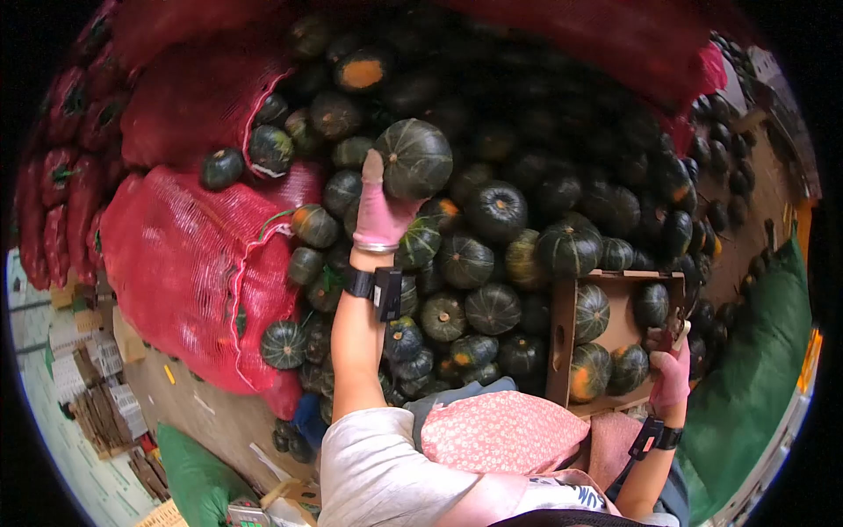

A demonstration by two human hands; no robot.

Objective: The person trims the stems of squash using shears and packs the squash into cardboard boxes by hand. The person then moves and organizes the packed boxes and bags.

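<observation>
My left hand (385,211), in a pink glove, is raised over the pile and closed around a dark green kabocha squash (415,160) with pale stripes. Low at the right, my right hand (671,367), also in a pink glove, is closed on a small metal tool (681,334) that looks like hand clippers. That hand is at the right side of an open cardboard box (559,342). Inside the box lie several squashes, one of them a squash with an orange patch (590,372).
A big heap of squashes (496,211) fills the middle and back. At left bulges a red mesh sack (193,272), with more red sacks (61,184) behind. A green sack (746,378) stands at right. A pink patterned cushion (500,430) rests in front of my body.
</observation>
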